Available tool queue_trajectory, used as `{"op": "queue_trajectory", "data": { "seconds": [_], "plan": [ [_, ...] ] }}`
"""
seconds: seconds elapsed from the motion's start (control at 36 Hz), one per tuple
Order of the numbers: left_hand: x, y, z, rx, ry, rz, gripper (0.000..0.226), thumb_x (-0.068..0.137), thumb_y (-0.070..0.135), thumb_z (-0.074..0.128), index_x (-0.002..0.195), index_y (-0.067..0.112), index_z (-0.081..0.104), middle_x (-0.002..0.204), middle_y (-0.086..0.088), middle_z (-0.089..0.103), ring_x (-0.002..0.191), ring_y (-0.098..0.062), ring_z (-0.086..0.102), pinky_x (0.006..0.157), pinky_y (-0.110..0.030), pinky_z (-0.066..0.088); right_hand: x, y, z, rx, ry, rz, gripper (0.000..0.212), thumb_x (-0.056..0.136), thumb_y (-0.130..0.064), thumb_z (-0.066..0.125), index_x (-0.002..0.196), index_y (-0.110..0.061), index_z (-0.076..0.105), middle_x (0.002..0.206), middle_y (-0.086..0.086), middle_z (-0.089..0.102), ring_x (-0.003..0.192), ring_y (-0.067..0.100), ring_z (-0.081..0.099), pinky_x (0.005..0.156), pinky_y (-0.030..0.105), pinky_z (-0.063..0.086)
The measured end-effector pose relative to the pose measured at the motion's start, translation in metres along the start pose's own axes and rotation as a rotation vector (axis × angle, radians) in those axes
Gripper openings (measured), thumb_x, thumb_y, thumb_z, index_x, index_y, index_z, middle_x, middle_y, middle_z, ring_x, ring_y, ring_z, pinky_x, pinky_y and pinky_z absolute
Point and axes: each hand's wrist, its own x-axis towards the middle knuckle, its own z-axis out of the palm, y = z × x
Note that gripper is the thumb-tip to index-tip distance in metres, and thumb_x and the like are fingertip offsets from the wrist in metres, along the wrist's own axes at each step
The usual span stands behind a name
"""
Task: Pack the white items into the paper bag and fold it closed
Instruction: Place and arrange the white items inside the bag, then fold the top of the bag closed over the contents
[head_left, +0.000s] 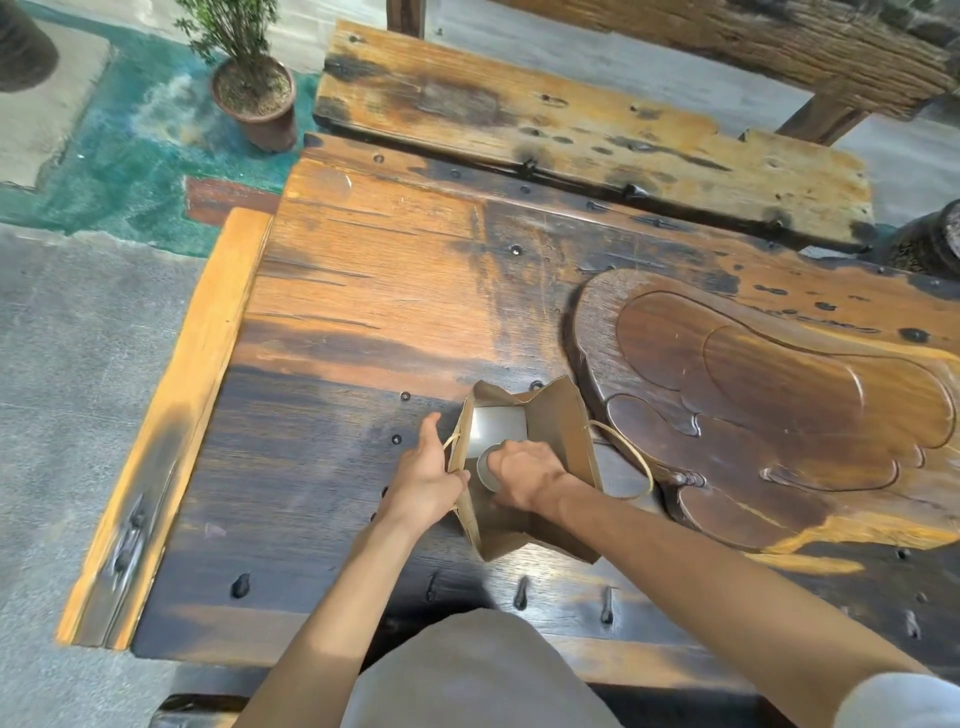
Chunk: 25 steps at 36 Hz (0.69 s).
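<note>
Weathered dark wood makes up the counter (332, 467) in front of you, with a carved tray set to the right. Your left hand (426, 480) pinches the near left rim of the paper bag (566, 431), holding its mouth wide. Your right hand (524, 473) is wrapped around a round white item (485, 470), lowering it into the opening beside a flat white item (496, 431) already inside. You're mid-packing; next you'll likely release it, withdraw, then fold the top.
</note>
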Motion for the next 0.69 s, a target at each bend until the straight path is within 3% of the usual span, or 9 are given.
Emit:
{"op": "queue_trajectory", "data": {
  "seconds": [0.06, 0.14, 0.28, 0.36, 0.44, 0.53, 0.58, 0.69],
  "plan": [
    [-0.001, 0.003, 0.000, 0.000, -0.009, 0.011, 0.079, 0.095, 0.013, 0.060, 0.154, 0.033, 0.011, 0.140, -0.017, 0.048, 0.124, -0.031, 0.050, 0.100, -0.037, 0.040, -0.010, -0.001, -0.011, 0.062, 0.001, 0.014, 0.040, 0.091, -0.040, 0.065, 0.119, -0.014, 0.059, 0.127, 0.009, 0.057, 0.119, 0.028, 0.056, 0.095, 0.034, 0.044],
    [-0.003, 0.005, 0.000, 0.020, -0.014, 0.029, 0.078, 0.096, 0.015, 0.059, 0.154, 0.031, 0.009, 0.144, -0.016, 0.043, 0.126, -0.029, 0.047, 0.093, -0.033, 0.037, -0.031, 0.001, -0.029, 0.086, 0.001, -0.019, 0.030, 0.095, -0.025, 0.057, 0.122, -0.010, 0.056, 0.131, 0.013, 0.052, 0.122, 0.032, 0.053, 0.097, 0.033, 0.042],
    [-0.006, 0.009, -0.001, 0.036, -0.018, 0.052, 0.078, 0.095, 0.015, 0.060, 0.154, 0.028, 0.010, 0.122, -0.005, 0.052, 0.102, -0.019, 0.048, 0.087, -0.033, 0.040, -0.088, 0.017, -0.068, 0.150, 0.151, -0.061, 0.030, 0.090, -0.011, 0.050, 0.119, -0.016, 0.055, 0.121, 0.011, 0.058, 0.112, 0.035, 0.058, 0.089, 0.035, 0.048],
    [-0.009, 0.012, -0.004, 0.000, -0.007, 0.054, 0.079, 0.095, 0.013, 0.060, 0.154, 0.026, 0.010, 0.119, -0.008, 0.056, 0.096, -0.017, 0.050, 0.082, -0.030, 0.039, -0.132, 0.027, -0.091, 0.260, 0.189, -0.111, 0.026, 0.097, -0.022, 0.047, 0.122, -0.023, 0.056, 0.115, 0.004, 0.065, 0.108, 0.026, 0.059, 0.090, 0.032, 0.047],
    [-0.009, 0.013, -0.006, -0.013, 0.003, 0.055, 0.081, 0.094, 0.014, 0.062, 0.155, 0.025, 0.010, 0.095, -0.004, 0.056, 0.082, -0.015, 0.055, 0.072, -0.028, 0.041, -0.170, 0.036, -0.107, 0.405, 0.251, -0.126, 0.021, 0.098, -0.033, 0.053, 0.119, -0.029, 0.057, 0.094, -0.010, 0.068, 0.085, 0.006, 0.057, 0.075, 0.019, 0.044],
    [-0.009, 0.016, -0.007, -0.010, 0.010, 0.069, 0.080, 0.093, 0.014, 0.061, 0.155, 0.025, 0.012, 0.082, -0.008, 0.054, 0.074, -0.016, 0.052, 0.067, -0.030, 0.044, -0.194, 0.046, -0.113, 0.572, 0.370, -0.086, 0.014, 0.091, -0.038, 0.067, 0.101, -0.029, 0.064, 0.079, -0.008, 0.067, 0.071, 0.005, 0.059, 0.069, 0.028, 0.051],
    [-0.011, 0.019, -0.008, -0.029, 0.005, 0.085, 0.073, 0.094, 0.012, 0.059, 0.153, 0.023, 0.018, 0.081, -0.008, 0.053, 0.071, -0.016, 0.051, 0.066, -0.029, 0.048, -0.200, 0.050, -0.108, 0.622, 0.473, -0.048, 0.020, 0.084, -0.041, 0.073, 0.087, -0.027, 0.060, 0.073, -0.009, 0.060, 0.066, 0.006, 0.054, 0.064, 0.029, 0.046],
    [-0.014, 0.026, -0.007, 0.002, 0.005, 0.087, 0.040, 0.095, 0.008, 0.056, 0.132, 0.015, 0.043, 0.072, -0.003, 0.051, 0.058, -0.015, 0.053, 0.044, -0.021, 0.045, -0.182, 0.040, -0.073, 0.442, 0.580, 0.121, 0.058, 0.074, -0.062, 0.072, 0.104, -0.027, 0.039, 0.105, -0.007, 0.040, 0.099, 0.012, 0.041, 0.086, 0.033, 0.042]
  ]
}}
